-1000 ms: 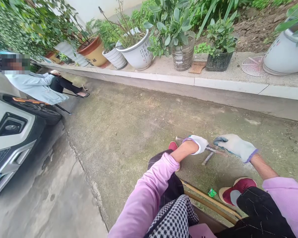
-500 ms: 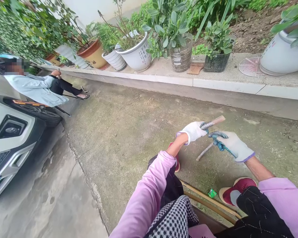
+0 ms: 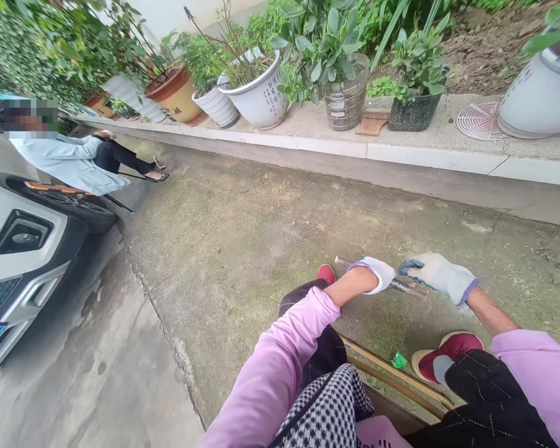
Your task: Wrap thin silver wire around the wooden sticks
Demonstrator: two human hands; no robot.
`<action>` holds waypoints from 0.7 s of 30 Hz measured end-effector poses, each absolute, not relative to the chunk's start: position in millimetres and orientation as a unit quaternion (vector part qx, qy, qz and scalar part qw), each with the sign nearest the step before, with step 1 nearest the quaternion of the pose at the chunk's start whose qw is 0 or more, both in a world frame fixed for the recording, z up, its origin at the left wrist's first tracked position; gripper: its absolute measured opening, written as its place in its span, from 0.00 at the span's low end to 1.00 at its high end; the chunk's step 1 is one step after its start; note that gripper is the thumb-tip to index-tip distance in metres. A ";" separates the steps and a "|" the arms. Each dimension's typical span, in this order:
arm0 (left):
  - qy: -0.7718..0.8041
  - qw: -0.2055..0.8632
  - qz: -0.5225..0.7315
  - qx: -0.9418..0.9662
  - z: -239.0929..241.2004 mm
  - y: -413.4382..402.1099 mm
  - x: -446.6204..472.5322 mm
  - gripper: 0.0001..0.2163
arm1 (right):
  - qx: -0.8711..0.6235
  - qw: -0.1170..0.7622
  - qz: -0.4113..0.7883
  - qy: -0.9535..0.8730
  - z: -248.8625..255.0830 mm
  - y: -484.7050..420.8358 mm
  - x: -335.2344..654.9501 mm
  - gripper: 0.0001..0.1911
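Observation:
Both my hands wear white work gloves with purple cuffs, low over the mossy concrete between my red shoes. My left hand (image 3: 377, 273) is closed round a thin grey stick (image 3: 401, 287) that lies almost level, one end poking out past the glove to the left. My right hand (image 3: 436, 274) is closed on a blue-handled tool (image 3: 409, 267), held against the stick just right of my left glove. The tool's working end is hidden by the gloves.
A raised concrete ledge (image 3: 401, 155) with several potted plants (image 3: 261, 93) runs along the back. A white car (image 3: 14, 249) stands at the left, a seated person (image 3: 74, 165) in pale blue beyond it. Bamboo strips (image 3: 392, 376) and a green scrap (image 3: 398, 360) lie by my feet.
Half a second ago the stick was raised and tilted up to the right; both hands have come back down and the stick lies nearly level near the ground again.

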State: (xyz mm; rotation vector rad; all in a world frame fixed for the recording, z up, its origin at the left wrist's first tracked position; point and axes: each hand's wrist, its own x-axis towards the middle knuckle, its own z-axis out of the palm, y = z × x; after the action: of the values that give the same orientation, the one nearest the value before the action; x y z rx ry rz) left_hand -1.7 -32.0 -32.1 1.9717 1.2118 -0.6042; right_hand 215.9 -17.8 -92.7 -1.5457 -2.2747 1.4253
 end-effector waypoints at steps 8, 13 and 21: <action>0.562 0.328 -0.179 0.738 -23.6 -0.9 -28.0 0.19 | -0.591 0.069 0.484 -0.642 -81.1 -30.5 192.8 0.14; 0.574 0.393 -0.083 0.713 -15.5 10.2 -31.4 0.16 | -0.573 0.153 0.576 -0.563 -72.5 -35.5 195.1 0.19; 0.514 0.561 -0.023 0.649 -5.5 -5.3 -28.3 0.03 | -0.566 0.137 0.592 -0.558 -79.9 -16.4 221.2 0.24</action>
State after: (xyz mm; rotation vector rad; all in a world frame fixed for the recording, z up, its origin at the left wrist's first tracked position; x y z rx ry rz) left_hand -28.3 -5.3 -5.5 1.5281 1.2114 -0.0550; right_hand 221.2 -16.4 -79.9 -1.6377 -1.6144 1.7120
